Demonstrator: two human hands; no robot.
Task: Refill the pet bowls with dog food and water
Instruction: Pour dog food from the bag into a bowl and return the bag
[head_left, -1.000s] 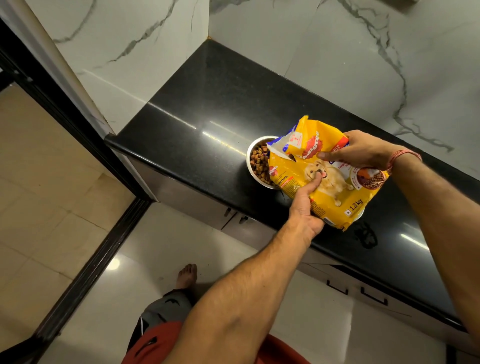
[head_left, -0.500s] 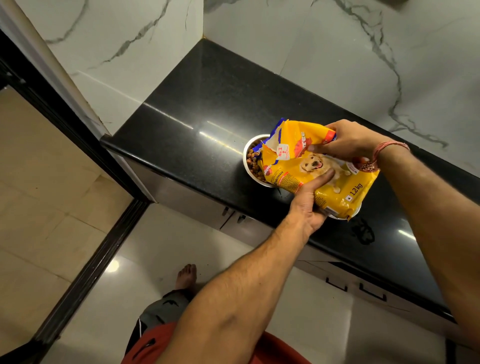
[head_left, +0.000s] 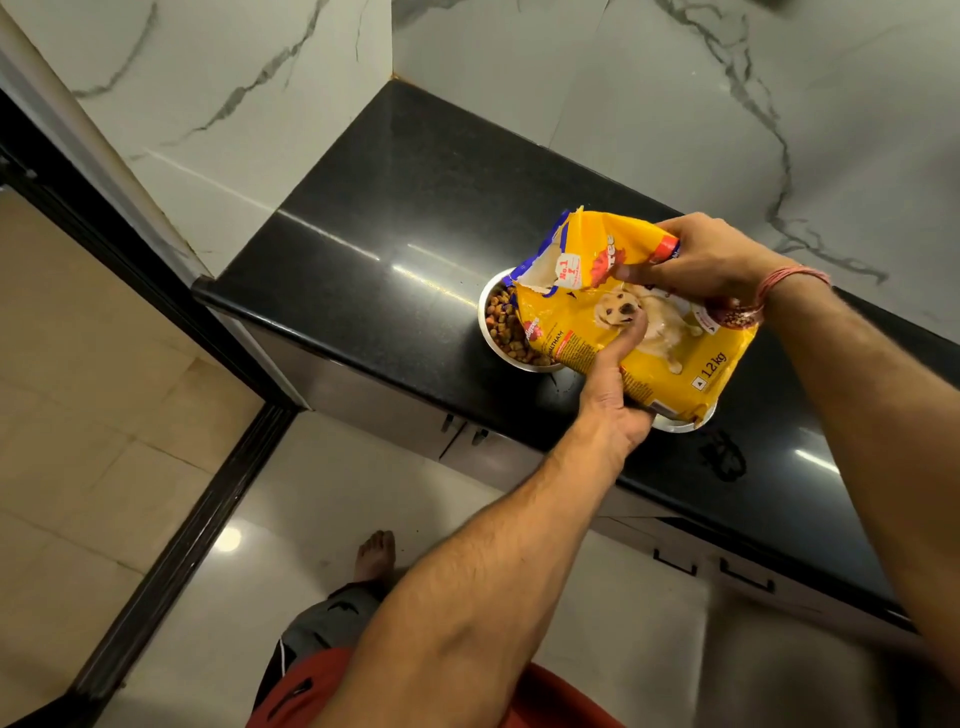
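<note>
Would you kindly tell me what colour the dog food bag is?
The dog food bag is mainly yellow, with a puppy picture and red logo, seen in the head view.

black counter (head_left: 363, 249), 2 steel bowls (head_left: 491, 340)

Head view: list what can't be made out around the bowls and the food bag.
- Second bowl: only a sliver of rim shows; the yellow bag covers the rest, so its contents are hidden.
- Kibble bowl: its right half is behind the bag, so the fill level is unclear.
- Bag mouth: whether kibble is pouring can't be seen.
- Left hand and right hand: fingers behind the bag are hidden.
- Bag's small print: too small.
</note>
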